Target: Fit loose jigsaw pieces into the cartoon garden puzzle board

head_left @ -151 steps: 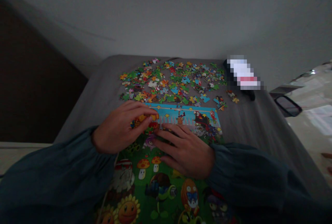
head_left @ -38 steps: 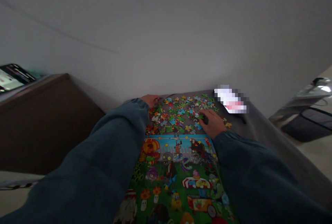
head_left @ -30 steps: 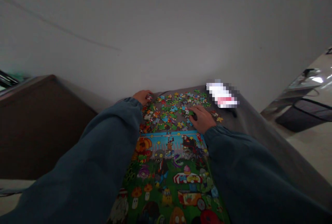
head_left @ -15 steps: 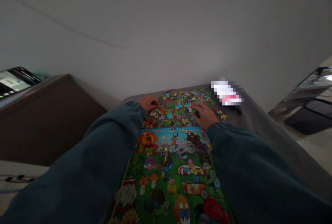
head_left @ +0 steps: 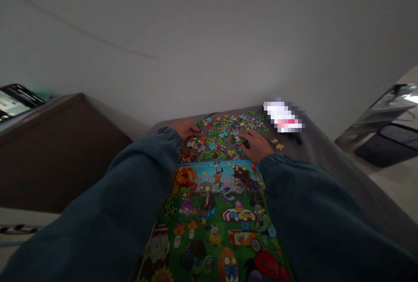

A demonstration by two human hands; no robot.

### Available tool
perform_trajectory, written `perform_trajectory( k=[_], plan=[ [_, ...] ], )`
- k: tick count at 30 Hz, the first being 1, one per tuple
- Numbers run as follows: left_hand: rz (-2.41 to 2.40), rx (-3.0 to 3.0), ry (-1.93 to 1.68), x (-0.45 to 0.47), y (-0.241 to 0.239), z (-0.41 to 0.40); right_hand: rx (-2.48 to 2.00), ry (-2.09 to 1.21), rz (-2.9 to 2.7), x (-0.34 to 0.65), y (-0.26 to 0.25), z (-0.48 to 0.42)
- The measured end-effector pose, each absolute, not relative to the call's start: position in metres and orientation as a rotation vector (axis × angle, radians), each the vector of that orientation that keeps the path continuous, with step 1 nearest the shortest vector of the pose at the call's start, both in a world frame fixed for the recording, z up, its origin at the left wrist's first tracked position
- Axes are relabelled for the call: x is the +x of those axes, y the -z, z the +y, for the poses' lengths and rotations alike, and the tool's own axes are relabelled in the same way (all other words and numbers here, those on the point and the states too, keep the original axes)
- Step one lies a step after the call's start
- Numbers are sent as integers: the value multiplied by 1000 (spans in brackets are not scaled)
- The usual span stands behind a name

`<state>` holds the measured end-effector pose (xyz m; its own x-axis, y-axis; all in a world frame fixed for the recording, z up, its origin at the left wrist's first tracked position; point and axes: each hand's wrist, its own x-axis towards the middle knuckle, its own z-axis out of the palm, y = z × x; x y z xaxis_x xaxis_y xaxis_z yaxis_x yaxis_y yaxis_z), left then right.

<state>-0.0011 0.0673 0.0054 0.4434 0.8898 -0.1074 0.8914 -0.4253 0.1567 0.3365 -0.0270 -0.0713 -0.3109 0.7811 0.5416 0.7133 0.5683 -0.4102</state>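
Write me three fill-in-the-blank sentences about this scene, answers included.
1. The right hand is nearer the bright screen than the ____ is.
2. The printed pumpkin on the picture sheet is coloured ____.
3. Behind the loose puzzle pieces rises a pale grey ____.

Missing words: left hand; orange; wall.

Dim and grey throughout, softly lit, with a slightly paler patch on the wall [head_left: 209, 51]. Nearly black down the side of the brown cabinet [head_left: 58, 156]. Brightest at the lit screen [head_left: 282, 116], washed white and broken into coarse blocks. Soft in detail over the puzzle pieces [head_left: 223, 134]; stretched toward the edges, most plainly along the sleeves [head_left: 104, 199].
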Motion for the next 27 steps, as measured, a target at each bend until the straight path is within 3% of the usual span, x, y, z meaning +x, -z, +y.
perform_trajectory(
  k=[27],
  plan=[
    [1556,2414,-65,1,-3,56,-1020,-157,-2166,341,75,-37]
  ],
)
